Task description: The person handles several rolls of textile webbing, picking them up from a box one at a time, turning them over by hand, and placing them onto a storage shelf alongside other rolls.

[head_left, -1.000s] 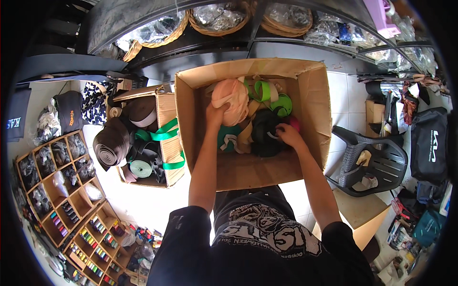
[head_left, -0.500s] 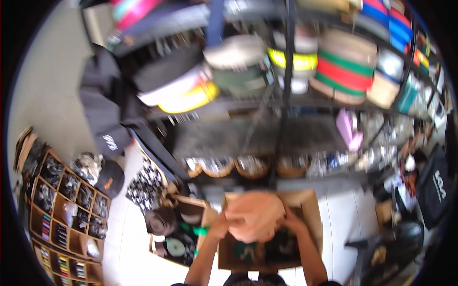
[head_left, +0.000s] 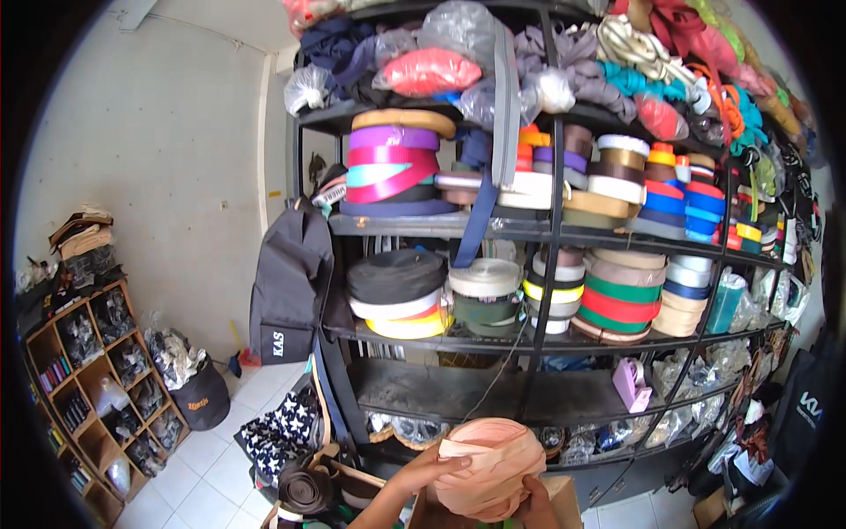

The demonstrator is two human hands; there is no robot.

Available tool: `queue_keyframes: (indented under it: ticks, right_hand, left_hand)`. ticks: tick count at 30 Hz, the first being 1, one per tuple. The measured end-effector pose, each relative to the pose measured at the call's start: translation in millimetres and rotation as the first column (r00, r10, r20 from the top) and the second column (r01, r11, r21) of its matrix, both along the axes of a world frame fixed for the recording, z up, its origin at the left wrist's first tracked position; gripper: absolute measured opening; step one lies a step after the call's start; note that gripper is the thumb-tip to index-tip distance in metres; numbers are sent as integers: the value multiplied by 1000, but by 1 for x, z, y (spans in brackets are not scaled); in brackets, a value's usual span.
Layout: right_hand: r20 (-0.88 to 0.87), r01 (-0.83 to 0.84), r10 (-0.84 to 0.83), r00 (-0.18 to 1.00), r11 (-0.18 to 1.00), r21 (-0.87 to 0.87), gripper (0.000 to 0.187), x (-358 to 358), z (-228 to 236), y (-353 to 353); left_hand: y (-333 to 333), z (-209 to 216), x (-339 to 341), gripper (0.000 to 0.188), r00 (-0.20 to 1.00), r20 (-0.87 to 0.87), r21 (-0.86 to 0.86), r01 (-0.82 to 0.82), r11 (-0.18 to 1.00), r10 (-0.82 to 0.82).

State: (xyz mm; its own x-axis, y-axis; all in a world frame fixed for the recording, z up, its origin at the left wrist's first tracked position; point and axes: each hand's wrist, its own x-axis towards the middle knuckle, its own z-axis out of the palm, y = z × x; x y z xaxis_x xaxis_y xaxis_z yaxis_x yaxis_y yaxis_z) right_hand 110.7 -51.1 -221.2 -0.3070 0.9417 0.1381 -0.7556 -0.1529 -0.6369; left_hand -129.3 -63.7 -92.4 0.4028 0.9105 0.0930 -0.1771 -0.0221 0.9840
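Between my two hands is a big, loosely wound roll of peach webbing [head_left: 492,467], its strips overlapping in a rounded bundle. My left hand [head_left: 441,469] grips its left side, thumb laid across the front. At the lower right edge my right hand [head_left: 535,501] holds it with fingers curled around it. Below the roll stands an open cardboard box [head_left: 564,501], mostly hidden by the roll and my arms. To the left, a rolled dark brown strap [head_left: 304,490] lies in another box beside my left forearm.
A black metal shelf rack [head_left: 441,227] ahead carries stacked webbing rolls [head_left: 621,295] and bagged goods. A pink tape dispenser [head_left: 631,384] sits on a lower shelf. At left are a wooden cubby unit [head_left: 84,397], a black bucket [head_left: 201,397] and a hanging dark bag [head_left: 289,286].
The view has tilted up toward the shelves and sharpened. Both hands still hold the peach roll, which now appears lower in the picture, with less of the cardboard box showing.
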Motion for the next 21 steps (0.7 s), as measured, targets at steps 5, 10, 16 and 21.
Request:
queue_keyframes:
  ticks: [5,10,16,21]
  right_hand:
    - [-133,103,-170,976,908,-405,31,-20,9,5]
    - [-243,97,-177,954,946,-308,36,-17,27,-6]
    - [-225,-33,16,974,997,-71,69,-7,59,-32]
    - [-125,-9,1,992,998,-58,68,16,33,-19]
  left_hand:
    - [0,7,-13,72,988,-150,-11,-43,999,40]
    - [10,-34,-6,71,986,164,-93,7,996,8]
    - [-3,-42,50,66,850,516,-75,-78,994,105]
    - [-2,-52,62,63,798,601,-20,-38,999,42]
